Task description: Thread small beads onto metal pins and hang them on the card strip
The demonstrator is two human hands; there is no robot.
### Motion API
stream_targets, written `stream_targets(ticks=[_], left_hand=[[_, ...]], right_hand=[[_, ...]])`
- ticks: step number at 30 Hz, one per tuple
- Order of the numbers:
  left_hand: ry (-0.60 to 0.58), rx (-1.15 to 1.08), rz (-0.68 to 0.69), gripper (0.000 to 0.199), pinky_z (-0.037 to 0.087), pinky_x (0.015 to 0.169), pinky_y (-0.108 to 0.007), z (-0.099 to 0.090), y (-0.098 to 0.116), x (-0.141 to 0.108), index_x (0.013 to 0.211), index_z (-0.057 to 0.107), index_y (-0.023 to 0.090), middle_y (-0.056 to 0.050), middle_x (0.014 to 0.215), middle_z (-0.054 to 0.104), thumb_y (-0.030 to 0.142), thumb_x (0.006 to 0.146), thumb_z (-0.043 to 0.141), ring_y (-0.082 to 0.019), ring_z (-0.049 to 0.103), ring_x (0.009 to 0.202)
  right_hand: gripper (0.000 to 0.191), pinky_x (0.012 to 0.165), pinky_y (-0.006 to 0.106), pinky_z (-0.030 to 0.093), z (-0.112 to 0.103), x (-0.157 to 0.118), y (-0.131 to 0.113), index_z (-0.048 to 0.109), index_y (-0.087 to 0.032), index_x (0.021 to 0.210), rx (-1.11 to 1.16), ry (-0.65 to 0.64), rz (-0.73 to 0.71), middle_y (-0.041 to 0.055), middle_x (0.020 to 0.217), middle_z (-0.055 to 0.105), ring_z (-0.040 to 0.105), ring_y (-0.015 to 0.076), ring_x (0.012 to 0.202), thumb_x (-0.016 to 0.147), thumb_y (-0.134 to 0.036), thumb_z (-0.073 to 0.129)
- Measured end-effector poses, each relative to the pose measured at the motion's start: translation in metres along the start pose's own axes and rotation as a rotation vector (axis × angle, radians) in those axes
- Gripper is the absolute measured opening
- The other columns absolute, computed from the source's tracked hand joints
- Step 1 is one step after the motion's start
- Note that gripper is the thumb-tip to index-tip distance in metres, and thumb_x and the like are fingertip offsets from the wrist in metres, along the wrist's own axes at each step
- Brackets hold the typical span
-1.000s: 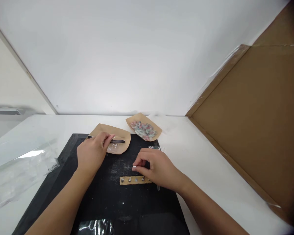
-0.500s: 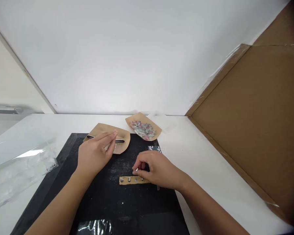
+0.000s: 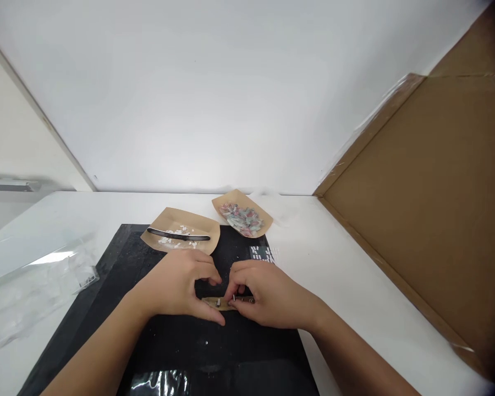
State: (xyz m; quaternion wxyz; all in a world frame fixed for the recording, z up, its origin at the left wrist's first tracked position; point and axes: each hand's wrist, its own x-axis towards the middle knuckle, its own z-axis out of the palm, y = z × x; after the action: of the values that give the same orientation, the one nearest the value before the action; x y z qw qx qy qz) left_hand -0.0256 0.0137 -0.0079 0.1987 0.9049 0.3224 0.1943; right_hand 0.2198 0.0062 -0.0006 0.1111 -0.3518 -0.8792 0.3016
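Note:
On a black mat (image 3: 239, 357) lies a narrow tan strip (image 3: 225, 307) carrying a row of small shiny pieces, partly hidden by both hands. The thumb and index finger of my right hand (image 3: 268, 291) pinch a small silvery-white piece (image 3: 234, 297) just over the strip's middle. My left hand (image 3: 177, 283) arches over the strip's left end, thumb and fingers apart, with nothing visible between them. Whether the left thumb touches the strip I cannot tell.
Behind my left hand, a cardboard tray (image 3: 208, 225) holds white bits and a dark curved strip (image 3: 177, 236). Another tray (image 3: 267, 219) contains wrapped pink and grey-green pieces. White pieces lie on a small sheet (image 3: 260, 253). Plastic bags (image 3: 33, 297) lie left; a cardboard panel (image 3: 416, 192) stands right.
My left hand has come down from above the near tray to the strip, and its fingers have spread. My right hand has lowered the small piece slightly toward the strip.

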Motion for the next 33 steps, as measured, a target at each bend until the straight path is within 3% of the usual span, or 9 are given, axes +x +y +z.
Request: stream_targets(ticks=[4, 8, 16, 27, 33], left_hand=[[-0.114, 0.030, -0.060, 0.052, 0.039, 0.067, -0.030, 0.005, 0.003, 0.001, 0.092, 0.076, 0.023, 0.000, 0.084, 0.072, 0.067, 0.068, 0.088, -0.019, 0.065, 0.077], [-0.181, 0.059, -0.082, 0.036, 0.036, 0.067, -0.030, 0.010, 0.007, 0.003, 0.089, 0.075, 0.024, 0.002, 0.083, 0.071, 0.052, 0.072, 0.090, -0.018, 0.064, 0.080], [-0.170, 0.043, -0.070, 0.014, 0.038, 0.080, -0.033, 0.016, 0.010, 0.003, 0.082, 0.071, 0.023, 0.005, 0.080, 0.072, 0.028, 0.079, 0.083, -0.016, 0.066, 0.081], [-0.195, 0.013, -0.112, 0.016, 0.037, 0.078, -0.032, 0.015, 0.010, 0.005, 0.086, 0.072, 0.024, 0.005, 0.081, 0.073, 0.027, 0.080, 0.086, -0.017, 0.066, 0.083], [-0.213, 0.034, -0.149, 0.020, 0.038, 0.077, -0.031, 0.015, 0.011, 0.003, 0.090, 0.071, 0.024, 0.005, 0.085, 0.073, 0.029, 0.079, 0.087, -0.018, 0.066, 0.085]], right_hand=[[0.017, 0.075, 0.025, 0.049, 0.004, -0.001, -0.001, 0.081, -0.025, 0.091, -0.008, 0.007, 0.008, -0.0011, 0.095, 0.074, 0.067, 0.0147, 0.084, 0.081, -0.014, 0.071], [0.018, 0.072, 0.025, 0.048, 0.008, 0.000, 0.000, 0.081, -0.025, 0.088, -0.052, -0.013, 0.049, -0.0011, 0.090, 0.075, 0.068, 0.0160, 0.083, 0.079, -0.015, 0.070], [0.018, 0.066, 0.025, 0.045, 0.007, 0.001, -0.002, 0.079, -0.023, 0.090, -0.063, -0.023, 0.110, -0.0002, 0.087, 0.075, 0.067, 0.0154, 0.076, 0.077, -0.015, 0.070], [0.007, 0.076, 0.026, 0.046, 0.008, 0.002, 0.000, 0.078, -0.023, 0.089, -0.065, -0.052, 0.112, 0.0008, 0.094, 0.074, 0.068, 0.0182, 0.090, 0.085, -0.018, 0.077], [0.009, 0.071, 0.025, 0.045, 0.008, 0.004, 0.002, 0.079, -0.023, 0.088, -0.036, -0.056, 0.120, 0.0007, 0.092, 0.072, 0.067, 0.0166, 0.085, 0.082, -0.016, 0.079]])
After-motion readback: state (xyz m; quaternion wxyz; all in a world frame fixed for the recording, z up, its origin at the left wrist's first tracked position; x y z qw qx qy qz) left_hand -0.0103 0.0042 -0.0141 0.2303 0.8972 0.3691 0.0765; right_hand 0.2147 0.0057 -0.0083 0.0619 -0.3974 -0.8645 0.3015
